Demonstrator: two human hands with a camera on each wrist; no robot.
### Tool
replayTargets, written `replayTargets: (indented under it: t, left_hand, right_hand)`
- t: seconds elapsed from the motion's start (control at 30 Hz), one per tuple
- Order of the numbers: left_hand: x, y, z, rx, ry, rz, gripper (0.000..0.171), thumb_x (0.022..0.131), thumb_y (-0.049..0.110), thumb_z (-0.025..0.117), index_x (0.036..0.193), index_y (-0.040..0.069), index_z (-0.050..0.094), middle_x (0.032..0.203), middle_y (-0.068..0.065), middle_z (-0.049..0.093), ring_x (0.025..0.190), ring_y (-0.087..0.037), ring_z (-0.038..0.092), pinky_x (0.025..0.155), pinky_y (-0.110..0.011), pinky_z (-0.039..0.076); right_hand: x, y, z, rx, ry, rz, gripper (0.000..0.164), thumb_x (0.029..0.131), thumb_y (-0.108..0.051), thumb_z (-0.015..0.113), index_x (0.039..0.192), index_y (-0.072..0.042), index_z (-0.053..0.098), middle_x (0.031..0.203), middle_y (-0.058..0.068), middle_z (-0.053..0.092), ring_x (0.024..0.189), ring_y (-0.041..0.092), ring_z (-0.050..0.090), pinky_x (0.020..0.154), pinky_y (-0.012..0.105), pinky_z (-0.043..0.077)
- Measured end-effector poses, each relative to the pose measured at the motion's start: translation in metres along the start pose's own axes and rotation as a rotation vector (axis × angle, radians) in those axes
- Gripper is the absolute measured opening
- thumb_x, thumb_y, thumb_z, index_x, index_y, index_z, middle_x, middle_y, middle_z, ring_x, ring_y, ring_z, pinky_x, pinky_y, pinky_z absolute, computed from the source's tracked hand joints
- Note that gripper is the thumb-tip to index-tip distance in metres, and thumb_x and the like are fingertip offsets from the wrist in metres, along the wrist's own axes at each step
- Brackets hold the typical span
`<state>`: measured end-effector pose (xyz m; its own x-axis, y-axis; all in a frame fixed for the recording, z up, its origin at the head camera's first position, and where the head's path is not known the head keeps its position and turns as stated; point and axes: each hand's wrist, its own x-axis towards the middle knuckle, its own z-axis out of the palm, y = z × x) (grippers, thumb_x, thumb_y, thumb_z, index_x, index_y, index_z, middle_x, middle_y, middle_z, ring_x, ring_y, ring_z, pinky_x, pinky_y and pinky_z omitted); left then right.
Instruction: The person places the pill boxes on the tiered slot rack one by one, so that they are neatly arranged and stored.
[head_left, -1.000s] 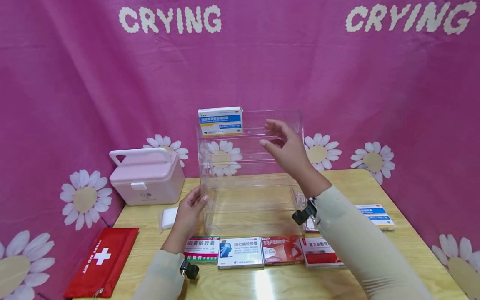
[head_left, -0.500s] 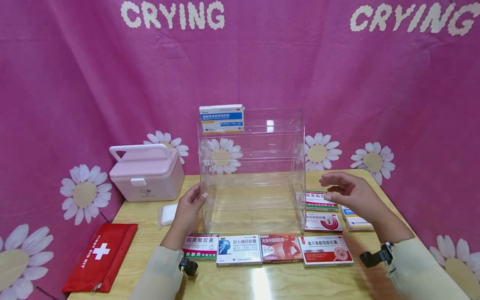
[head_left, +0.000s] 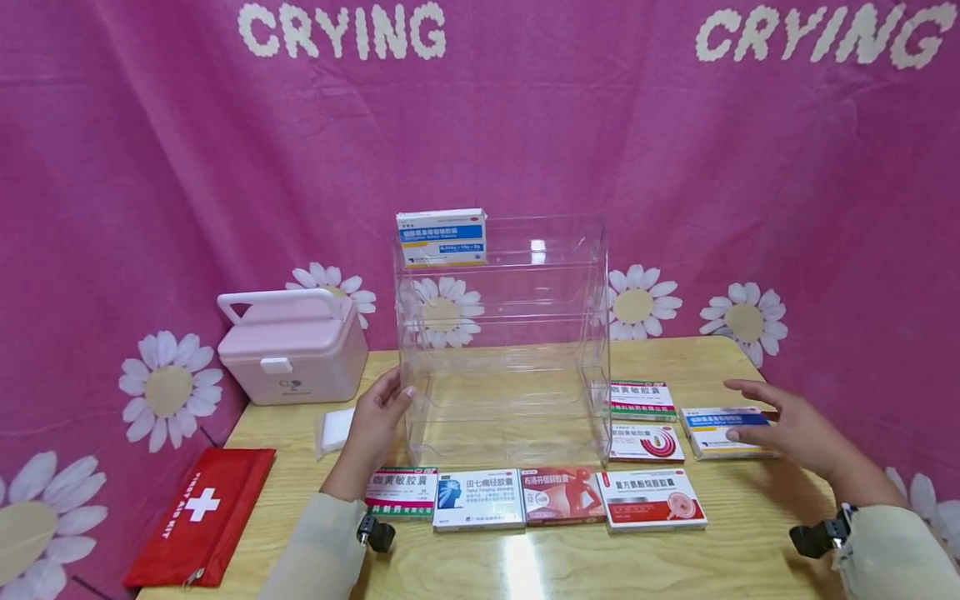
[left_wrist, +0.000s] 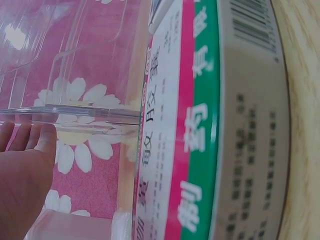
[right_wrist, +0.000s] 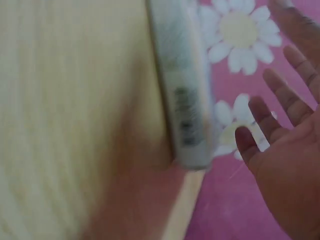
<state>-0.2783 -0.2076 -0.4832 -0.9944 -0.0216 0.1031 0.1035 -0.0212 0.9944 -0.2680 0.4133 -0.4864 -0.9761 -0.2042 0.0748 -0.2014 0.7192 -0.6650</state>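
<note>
A clear acrylic display rack (head_left: 510,358) with stepped tiers stands mid-table. In its top tier, at the left, sits a white and blue medicine box (head_left: 442,238). My left hand (head_left: 378,421) rests against the rack's left side, fingers fairly straight; the left wrist view shows the fingertips (left_wrist: 46,131) at the clear side wall. My right hand (head_left: 798,429) hovers with spread fingers over the right end of another white and blue medicine box (head_left: 723,432) lying on the table. In the right wrist view, that box (right_wrist: 185,95) is blurred and apart from the fingers.
A front row holds a green-and-pink box (head_left: 402,493), a white box (head_left: 479,500), a red box (head_left: 562,497) and a white-and-red box (head_left: 652,500). Two more boxes (head_left: 643,401) lie right of the rack. Left are a pink case (head_left: 288,354), a red pouch (head_left: 202,517) and a white packet (head_left: 337,432).
My right hand has moved from the rack's upper right, down and rightward to the white and blue box on the table. My left hand has stayed at the rack's side.
</note>
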Motion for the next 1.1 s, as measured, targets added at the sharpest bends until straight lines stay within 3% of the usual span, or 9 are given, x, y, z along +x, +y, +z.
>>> replayTargets:
  t: [0.07,0.13,0.2,0.33,0.57,0.83,0.93,1.1]
  left_hand:
    - [0.0,0.0,0.0,0.0,0.003,-0.002,0.055,0.112,0.003,0.057,0.163,-0.004,0.042,0.168,-0.027,0.045,0.158,-0.039,0.042,0.105,-0.006,0.05]
    - [0.0,-0.001,0.0,0.001,0.005,0.001,0.054,0.111,0.003,0.058,0.163,-0.004,0.042,0.167,-0.028,0.045,0.158,-0.04,0.042,0.105,-0.006,0.049]
    - [0.0,-0.002,0.0,0.0,0.008,0.007,0.055,0.111,0.003,0.058,0.163,-0.005,0.042,0.167,-0.029,0.045,0.158,-0.041,0.041,0.106,-0.005,0.049]
    - [0.001,-0.003,0.0,0.003,0.013,0.006,0.055,0.111,0.003,0.059,0.163,-0.005,0.042,0.168,-0.028,0.045,0.159,-0.041,0.041,0.105,-0.005,0.049]
    - [0.002,-0.003,0.001,0.013,0.018,-0.011,0.055,0.112,0.006,0.059,0.164,-0.001,0.043,0.168,-0.023,0.047,0.158,-0.035,0.043,0.105,-0.004,0.049]
    - [0.001,-0.003,0.002,0.025,0.02,-0.018,0.055,0.112,0.005,0.059,0.164,-0.001,0.043,0.169,-0.024,0.046,0.159,-0.037,0.042,0.108,-0.006,0.048]
    - [0.001,-0.003,0.002,0.036,0.021,-0.025,0.055,0.112,0.007,0.059,0.164,0.0,0.043,0.169,-0.022,0.046,0.16,-0.036,0.042,0.114,-0.011,0.048]
    - [0.0,-0.003,0.001,0.038,0.017,-0.029,0.055,0.113,0.009,0.059,0.165,0.002,0.043,0.17,-0.02,0.045,0.16,-0.035,0.042,0.126,-0.028,0.044]
  right_hand:
    - [0.0,0.011,0.001,-0.049,-0.022,0.047,0.091,0.09,-0.036,0.092,0.163,-0.009,0.045,0.162,0.035,0.044,0.137,0.049,0.051,0.105,0.062,0.057]
    - [0.001,0.02,0.004,-0.059,-0.04,0.068,0.097,0.089,-0.037,0.092,0.165,-0.007,0.041,0.164,0.038,0.037,0.14,0.058,0.043,0.108,0.08,0.045]
    - [0.002,0.028,0.007,-0.057,-0.051,0.093,0.101,0.088,-0.039,0.092,0.167,-0.006,0.038,0.166,0.039,0.032,0.141,0.06,0.039,0.109,0.085,0.038]
    - [0.001,0.038,0.011,-0.056,-0.072,0.136,0.108,0.089,-0.04,0.091,0.17,-0.005,0.029,0.166,0.041,0.028,0.142,0.062,0.034,0.113,0.088,0.031]
    - [-0.003,0.048,0.011,-0.076,-0.107,0.183,0.113,0.091,-0.044,0.088,0.172,-0.003,0.02,0.161,0.046,0.029,0.136,0.061,0.038,0.111,0.084,0.035]
    - [-0.011,0.045,0.011,-0.032,-0.018,0.173,0.126,0.087,-0.019,0.093,0.175,-0.008,0.004,0.157,0.047,0.023,0.141,0.064,0.024,0.114,0.087,0.026]
    - [-0.015,0.042,0.011,-0.036,0.01,0.186,0.124,0.087,-0.014,0.091,0.175,-0.007,0.003,0.157,0.048,0.02,0.141,0.066,0.019,0.113,0.09,0.025]
    - [-0.017,0.038,0.011,0.001,0.025,0.251,0.109,0.096,-0.013,0.084,0.173,-0.003,0.008,0.159,0.048,0.017,0.14,0.069,0.029,0.112,0.086,0.034]
